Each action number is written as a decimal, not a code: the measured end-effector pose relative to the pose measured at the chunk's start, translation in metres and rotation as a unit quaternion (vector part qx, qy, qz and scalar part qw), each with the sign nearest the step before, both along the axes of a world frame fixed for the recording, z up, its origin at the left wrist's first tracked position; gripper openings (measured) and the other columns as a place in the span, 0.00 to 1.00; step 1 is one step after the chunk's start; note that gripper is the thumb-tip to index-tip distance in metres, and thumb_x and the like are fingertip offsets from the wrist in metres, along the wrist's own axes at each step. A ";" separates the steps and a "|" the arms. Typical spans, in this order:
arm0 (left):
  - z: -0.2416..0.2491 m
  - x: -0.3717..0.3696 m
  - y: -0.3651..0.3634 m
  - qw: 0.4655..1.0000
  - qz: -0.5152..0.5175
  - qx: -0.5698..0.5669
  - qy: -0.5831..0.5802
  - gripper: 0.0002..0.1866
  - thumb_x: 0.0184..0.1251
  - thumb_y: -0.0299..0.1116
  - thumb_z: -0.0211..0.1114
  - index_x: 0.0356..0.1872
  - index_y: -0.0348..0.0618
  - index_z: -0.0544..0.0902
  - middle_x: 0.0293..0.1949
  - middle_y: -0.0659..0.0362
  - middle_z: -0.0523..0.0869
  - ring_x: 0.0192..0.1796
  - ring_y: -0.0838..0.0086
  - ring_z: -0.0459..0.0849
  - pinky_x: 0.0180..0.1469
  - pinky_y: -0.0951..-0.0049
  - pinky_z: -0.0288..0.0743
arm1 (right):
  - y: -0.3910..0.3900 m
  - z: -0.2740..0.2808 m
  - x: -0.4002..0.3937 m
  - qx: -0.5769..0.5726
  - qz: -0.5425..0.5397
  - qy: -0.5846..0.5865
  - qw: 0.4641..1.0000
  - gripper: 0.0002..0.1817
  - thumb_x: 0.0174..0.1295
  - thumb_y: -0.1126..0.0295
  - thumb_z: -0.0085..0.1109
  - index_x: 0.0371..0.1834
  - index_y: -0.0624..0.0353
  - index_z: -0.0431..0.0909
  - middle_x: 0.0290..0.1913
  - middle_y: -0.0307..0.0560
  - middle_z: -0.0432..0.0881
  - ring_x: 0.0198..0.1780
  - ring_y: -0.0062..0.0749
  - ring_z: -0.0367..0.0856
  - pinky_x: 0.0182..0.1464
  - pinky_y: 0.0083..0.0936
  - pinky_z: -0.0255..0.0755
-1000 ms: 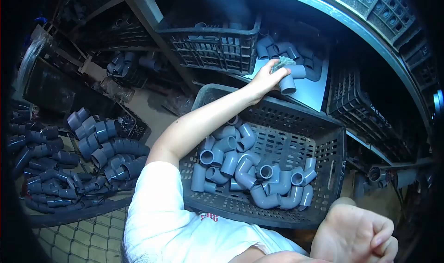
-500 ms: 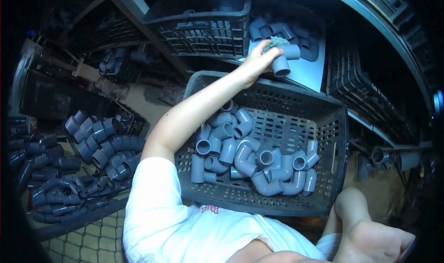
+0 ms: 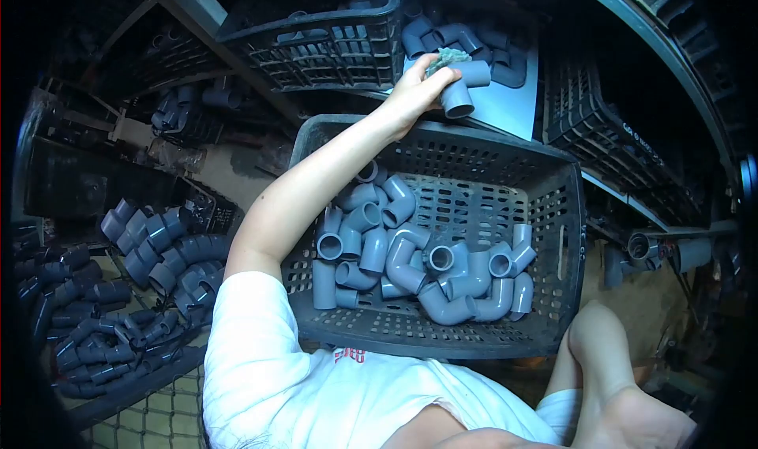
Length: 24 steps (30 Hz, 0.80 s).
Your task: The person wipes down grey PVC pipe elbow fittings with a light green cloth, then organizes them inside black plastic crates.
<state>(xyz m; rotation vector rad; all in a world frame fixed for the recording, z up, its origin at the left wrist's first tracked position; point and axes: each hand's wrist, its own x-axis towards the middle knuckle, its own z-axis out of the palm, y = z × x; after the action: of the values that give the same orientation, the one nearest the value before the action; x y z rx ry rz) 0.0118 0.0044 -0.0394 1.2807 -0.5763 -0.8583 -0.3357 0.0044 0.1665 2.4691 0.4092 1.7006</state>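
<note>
My left hand (image 3: 417, 88) reaches over the far rim of a black plastic crate (image 3: 553, 172). It is closed on a grey pipe elbow (image 3: 458, 100) and on a crumpled green scrap, perhaps cloth or scouring pad (image 3: 448, 57). One open end of the elbow faces down toward me. Below the arm, several grey pipe elbows (image 3: 407, 263) lie jumbled in the crate's near half. My right arm is folded up at the lower right. Only the wrist and palm side of my right hand (image 3: 651, 421) show; its fingers are out of frame.
Behind the crate, more grey elbows (image 3: 458, 37) lie on a pale sheet (image 3: 509, 113). Black crates stand at the back left (image 3: 324, 50) and right (image 3: 588, 105). Heaps of dark fittings (image 3: 110, 323) lie at the left by wire mesh (image 3: 146, 409). A metal shelf edge (image 3: 632, 22) curves overhead.
The whole view has shifted a little, so the crate and my left arm appear further left. My left hand still grips the elbow and the green scrap.
</note>
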 end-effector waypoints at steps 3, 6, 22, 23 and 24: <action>-0.009 0.007 -0.003 1.000 0.011 -0.020 -0.014 0.40 0.66 0.47 0.66 0.72 0.34 0.61 0.54 0.49 0.79 0.48 0.73 0.84 0.46 0.72 0.80 | 0.001 -0.010 0.026 0.186 0.393 -0.101 0.895 0.19 0.70 0.74 0.52 0.64 0.60 0.72 0.64 0.46 0.71 0.68 0.30 0.66 0.54 0.23 0.69; -0.005 0.005 -0.004 1.000 -0.004 -0.020 -0.005 0.37 0.67 0.45 0.65 0.71 0.35 0.62 0.53 0.51 0.79 0.49 0.74 0.83 0.47 0.71 0.80 | 0.010 -0.010 -0.019 0.313 0.464 -0.029 0.828 0.23 0.66 0.80 0.54 0.65 0.58 0.72 0.66 0.43 0.71 0.67 0.30 0.67 0.51 0.21 0.70; -0.006 0.005 0.000 0.999 0.024 -0.025 -0.003 0.33 0.68 0.44 0.65 0.69 0.38 0.66 0.52 0.52 0.78 0.48 0.74 0.83 0.49 0.71 0.80 | -0.011 0.010 -0.040 0.099 0.247 0.003 0.964 0.26 0.61 0.67 0.63 0.65 0.52 0.74 0.60 0.37 0.77 0.61 0.25 0.73 0.64 0.24 0.66; -0.006 0.004 0.002 0.999 0.022 -0.025 -0.002 0.33 0.68 0.44 0.65 0.69 0.38 0.66 0.52 0.52 0.78 0.48 0.74 0.83 0.49 0.71 0.80 | -0.013 0.012 -0.027 0.100 0.246 0.004 0.964 0.26 0.61 0.67 0.63 0.65 0.52 0.74 0.60 0.37 0.77 0.61 0.25 0.73 0.64 0.24 0.66; -0.005 0.003 0.002 1.000 0.019 -0.024 0.002 0.33 0.68 0.44 0.65 0.69 0.38 0.66 0.53 0.52 0.78 0.48 0.74 0.83 0.49 0.71 0.80 | -0.020 0.011 -0.008 0.140 0.438 0.090 0.883 0.21 0.62 0.71 0.61 0.61 0.56 0.77 0.60 0.40 0.78 0.61 0.26 0.74 0.62 0.24 0.69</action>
<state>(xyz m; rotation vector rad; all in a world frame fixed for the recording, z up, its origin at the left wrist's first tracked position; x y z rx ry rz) 0.0149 0.0066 -0.0445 1.2417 -0.5634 -0.8105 -0.3442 -0.0154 0.1776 2.8824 1.6130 1.8679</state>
